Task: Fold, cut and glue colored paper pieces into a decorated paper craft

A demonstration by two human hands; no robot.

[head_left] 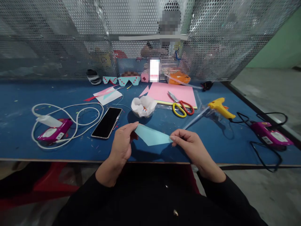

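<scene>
A light blue piece of paper point(152, 136) with a pointed lower edge is held up over the front of the blue table. My left hand point(122, 141) pinches its left corner between thumb and finger. Its right tip is pinched by my right hand point(188, 142). Just beyond the paper sits a bowl lined with white paper point(144, 106), with small coloured bits inside. Scissors point(180, 106) with one yellow and one red handle lie on pink sheets point(172, 91), behind my right hand.
A phone point(107, 123), white cable point(77, 124) and purple power strip point(55, 131) lie left. On the right are a yellow glue gun point(221, 107) and another purple strip point(271, 135). Decorated blue paper pieces point(129, 80) stand at the back, before a perforated metal panel point(141, 22).
</scene>
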